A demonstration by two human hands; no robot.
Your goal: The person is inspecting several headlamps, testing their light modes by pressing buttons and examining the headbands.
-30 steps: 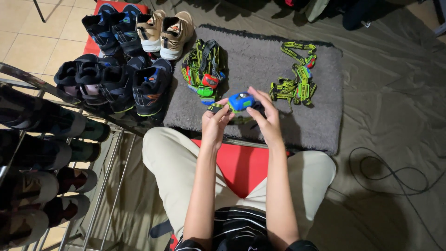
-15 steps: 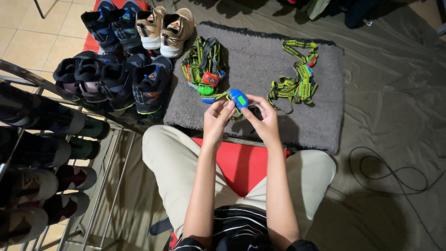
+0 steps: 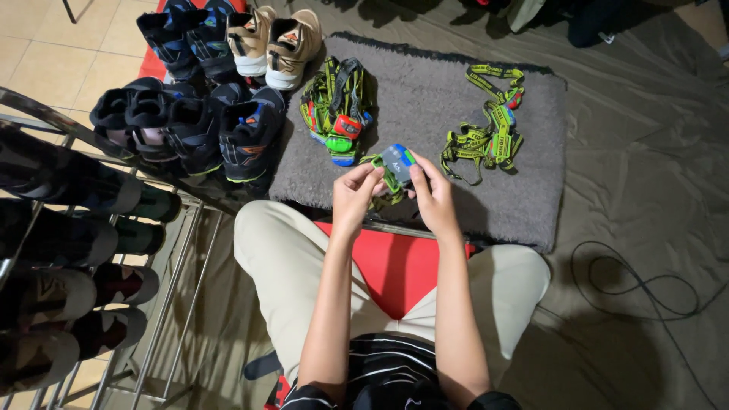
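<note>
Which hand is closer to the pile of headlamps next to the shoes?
The left hand. It sits just below and right of the pile of headlamps by the black shoes. The right hand is farther right, across the small headlamp that both hands hold.

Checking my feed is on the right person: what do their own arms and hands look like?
Both forearms are bare from elbow to wrist, with no gloves, watch or rings that I can make out on the left hand or right hand. A dark top with thin pale stripes shows at the bottom edge.
</note>
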